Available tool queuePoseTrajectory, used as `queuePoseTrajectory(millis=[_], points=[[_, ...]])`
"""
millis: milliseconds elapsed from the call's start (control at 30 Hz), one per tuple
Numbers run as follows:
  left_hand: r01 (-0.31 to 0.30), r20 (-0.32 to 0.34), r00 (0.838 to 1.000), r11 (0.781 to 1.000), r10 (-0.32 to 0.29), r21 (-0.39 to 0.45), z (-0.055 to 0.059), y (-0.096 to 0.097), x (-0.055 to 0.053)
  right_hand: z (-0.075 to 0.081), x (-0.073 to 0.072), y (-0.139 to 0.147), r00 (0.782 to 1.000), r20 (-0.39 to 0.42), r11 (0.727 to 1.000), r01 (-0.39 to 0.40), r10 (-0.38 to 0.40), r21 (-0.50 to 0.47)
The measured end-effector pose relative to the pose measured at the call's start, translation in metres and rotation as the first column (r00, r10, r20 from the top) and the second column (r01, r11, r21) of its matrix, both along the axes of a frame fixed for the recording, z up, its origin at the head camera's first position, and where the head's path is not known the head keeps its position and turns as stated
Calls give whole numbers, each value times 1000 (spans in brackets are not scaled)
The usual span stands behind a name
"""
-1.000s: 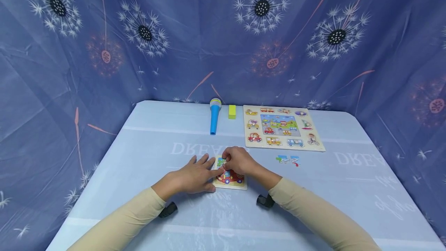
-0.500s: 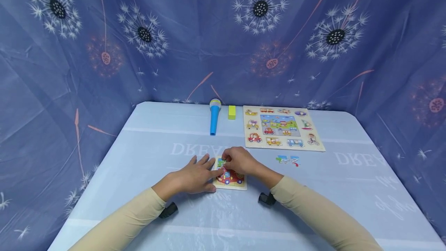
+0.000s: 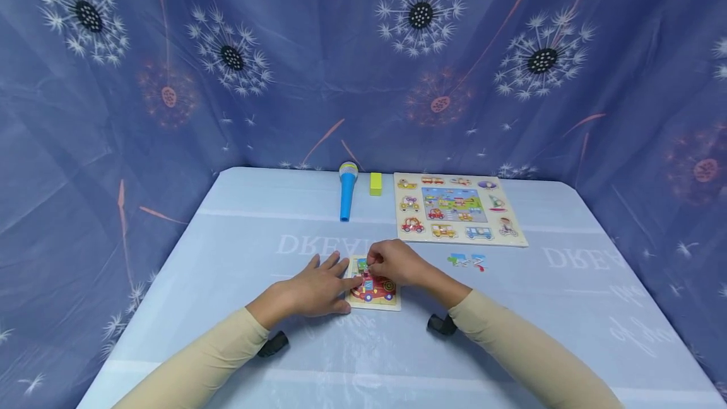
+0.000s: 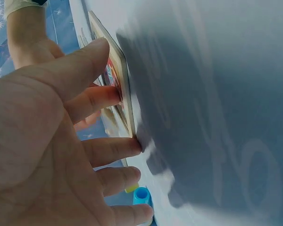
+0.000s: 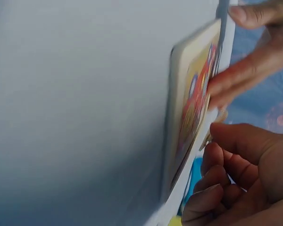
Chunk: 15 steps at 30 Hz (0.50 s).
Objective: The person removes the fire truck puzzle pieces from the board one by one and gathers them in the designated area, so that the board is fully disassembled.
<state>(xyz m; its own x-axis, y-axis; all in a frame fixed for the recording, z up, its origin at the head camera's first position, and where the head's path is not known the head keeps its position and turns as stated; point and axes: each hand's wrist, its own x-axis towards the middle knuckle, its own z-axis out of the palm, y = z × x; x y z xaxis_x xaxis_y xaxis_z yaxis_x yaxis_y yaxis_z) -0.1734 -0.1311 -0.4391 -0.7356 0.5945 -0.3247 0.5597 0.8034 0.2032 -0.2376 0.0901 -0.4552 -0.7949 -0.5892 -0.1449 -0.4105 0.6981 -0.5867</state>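
Note:
A small wooden jigsaw board [image 3: 372, 303] with a red car picture lies flat on the table, between both hands. My left hand [image 3: 314, 287] is spread at its left side, the index finger laid over the picture and the thumb by the near left corner. In the left wrist view those fingers [image 4: 112, 150] are straight. Over the upper part of the board, my right hand [image 3: 399, 262] pinches a jigsaw piece [image 5: 206, 140] between thumb and index finger. Most of that piece is hidden by the fingers. The board's upper right corner is covered by the right hand.
Several loose jigsaw pieces [image 3: 467, 261] lie right of the board. Behind them is a larger wooden puzzle [image 3: 404, 197] with vehicle pictures. A blue toy microphone [image 3: 346, 194] and a yellow block [image 3: 375, 184] stand toward the back edge. A patterned curtain [image 3: 318, 68] hangs behind the table.
My right hand has shifted slightly to the right over the board, still pinching the piece. The left hand keeps its place. The head view has turned a little.

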Motion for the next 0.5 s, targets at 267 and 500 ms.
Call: queuePoseTrajectory(millis=[267, 500], points=[[-22, 18, 1000, 1000, 22, 9, 0, -1, 0, 2, -3, 43, 999, -50, 999, -15, 13, -51], [-22, 21, 1000, 1000, 22, 11, 1, 1, 1, 2, -9, 111, 986, -115, 992, 118, -122, -35]])
